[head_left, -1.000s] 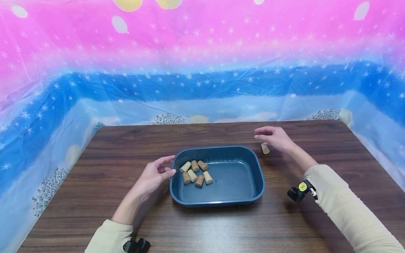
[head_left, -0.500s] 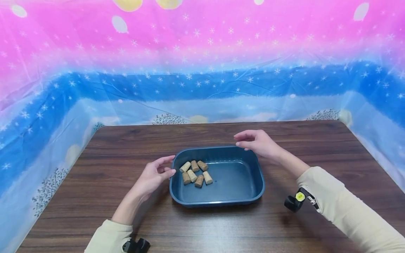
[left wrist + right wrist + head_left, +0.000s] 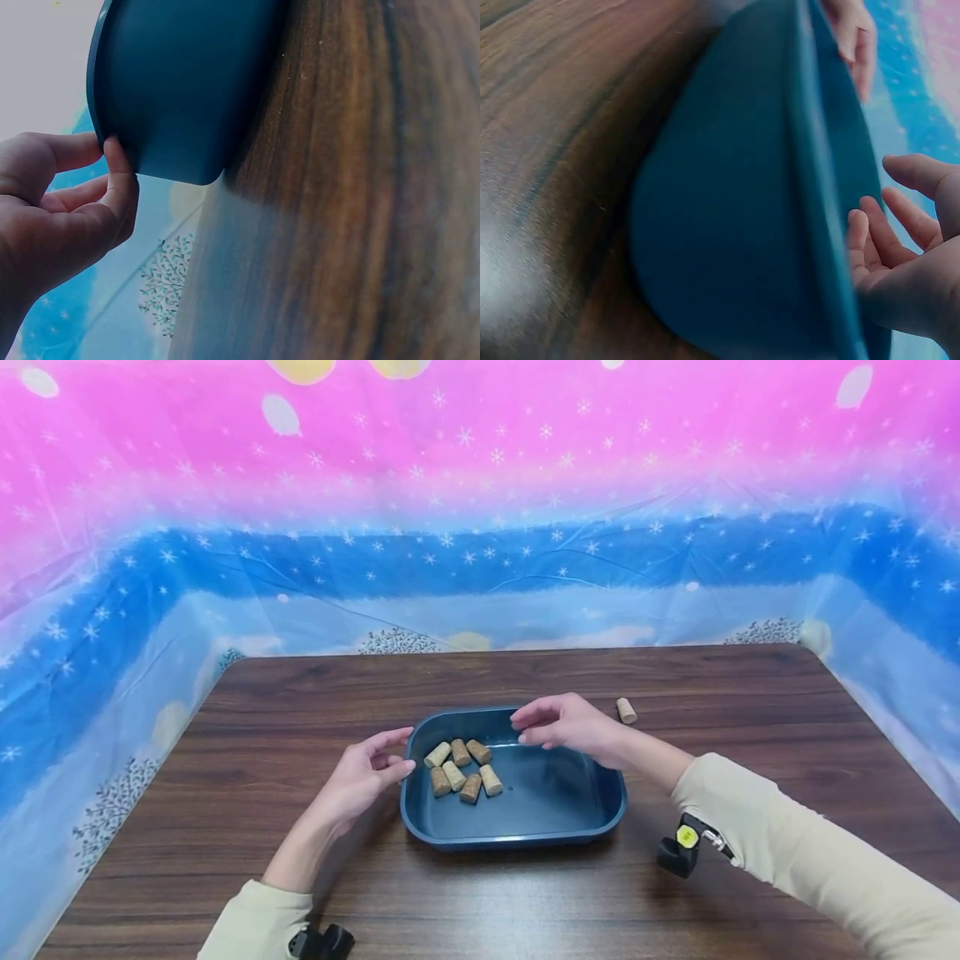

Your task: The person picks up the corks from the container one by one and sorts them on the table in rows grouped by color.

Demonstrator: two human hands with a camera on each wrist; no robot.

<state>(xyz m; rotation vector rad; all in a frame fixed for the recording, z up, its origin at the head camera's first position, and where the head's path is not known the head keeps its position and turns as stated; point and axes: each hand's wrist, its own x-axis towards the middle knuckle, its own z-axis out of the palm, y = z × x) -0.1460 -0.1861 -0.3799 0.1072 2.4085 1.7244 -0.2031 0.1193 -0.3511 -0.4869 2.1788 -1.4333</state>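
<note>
A dark teal rectangular tub (image 3: 510, 839) stands mid-table with several corks (image 3: 453, 777) lying grouped in its left part. At the tub's left rim my left hand (image 3: 367, 781) pinches the edge; the left wrist view shows the fingertips (image 3: 112, 144) against the rim and outer wall. My right hand (image 3: 570, 727) hovers over the tub's back right, fingers loosely bent. In the right wrist view its fingers (image 3: 915, 217) are spread, with nothing seen between them. One single cork (image 3: 626, 711) lies on the table behind my right wrist, outside the tub.
The brown wooden table (image 3: 480, 910) has rounded back corners. A patterned pink and blue cloth (image 3: 480, 527) hangs round its back and sides. Each sleeve carries a small black wrist camera (image 3: 678, 856).
My right hand has moved left from the single cork to over the tub, leaving that cork on the table. My left hand and the corks in the tub have stayed put.
</note>
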